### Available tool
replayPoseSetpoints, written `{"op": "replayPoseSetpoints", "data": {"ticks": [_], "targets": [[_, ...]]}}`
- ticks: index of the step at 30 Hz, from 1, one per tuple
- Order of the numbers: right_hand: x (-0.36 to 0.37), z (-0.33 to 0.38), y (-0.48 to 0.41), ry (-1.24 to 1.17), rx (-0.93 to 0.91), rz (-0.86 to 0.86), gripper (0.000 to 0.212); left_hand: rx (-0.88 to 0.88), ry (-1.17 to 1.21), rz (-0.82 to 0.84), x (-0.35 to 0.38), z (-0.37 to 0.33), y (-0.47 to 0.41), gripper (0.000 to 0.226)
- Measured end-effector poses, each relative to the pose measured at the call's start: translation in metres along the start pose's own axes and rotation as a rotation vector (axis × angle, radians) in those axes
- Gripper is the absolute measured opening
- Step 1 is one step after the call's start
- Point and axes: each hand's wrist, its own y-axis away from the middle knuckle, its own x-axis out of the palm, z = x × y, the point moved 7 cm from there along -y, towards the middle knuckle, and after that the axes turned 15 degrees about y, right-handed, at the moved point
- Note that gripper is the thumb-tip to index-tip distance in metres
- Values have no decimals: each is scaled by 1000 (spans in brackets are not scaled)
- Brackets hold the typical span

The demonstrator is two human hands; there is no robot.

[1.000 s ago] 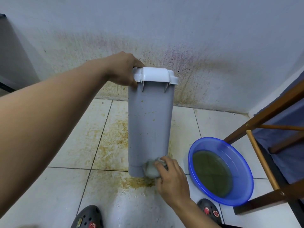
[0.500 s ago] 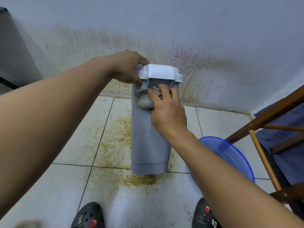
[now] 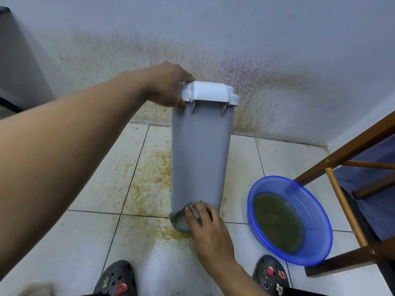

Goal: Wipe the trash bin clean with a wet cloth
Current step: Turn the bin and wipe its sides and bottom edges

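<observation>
The tall grey plastic trash bin with white lid (image 3: 201, 159) stands upright at frame centre, close to the stained wall (image 3: 277, 82). There is bare tiled floor (image 3: 89, 231) to its left. A round blue plastic basin (image 3: 299, 189) and a brown wooden chair frame (image 3: 342, 154) crowd the lower right. The left hand (image 3: 168, 86) grips the lid's left edge with its fingers curled over. The right hand (image 3: 209, 229) holds a crumpled grey cloth (image 3: 181, 218) against the bin's bottom edge.

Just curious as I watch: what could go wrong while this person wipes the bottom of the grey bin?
The tall trash bin is steadied only by the left hand at its white lid; the right hand pushing the grey cloth low down might slide or tip it. The blue basin of murky water sits close by the right shoe and could get kicked. The tiled floor looks wet, so slipping seems possible.
</observation>
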Motion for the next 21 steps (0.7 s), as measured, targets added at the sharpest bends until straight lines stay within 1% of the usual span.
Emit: {"op": "replayPoseSetpoints", "data": {"ticks": [2,4,6,8,11,13,15,18,21], "targets": [[4,0,8,-31,-13,-2,65,2,5,-1,0,0,1,60],[-7,-7,5,-87,4,-56,59,4,10,-1,1,-1,0,61],[-34,-21,-13,-145,68,-152,52,7,12,2,2,-1,-1,61],[-73,-40,-41,-176,137,-289,51,10,7,5,2,-1,0,61],[-128,-69,-92,-126,178,-476,52,15,-4,6,2,-1,0,59],[-152,-84,-122,-70,175,-538,51,18,-8,8,2,-2,-1,60],[-160,-92,-143,-17,143,-549,48,17,2,8,3,-1,-3,61],[-155,-93,-157,55,87,-516,40,17,-3,6,3,0,-5,61],[-145,-90,-153,52,91,-468,36,14,-11,4,2,1,-5,61]]}}
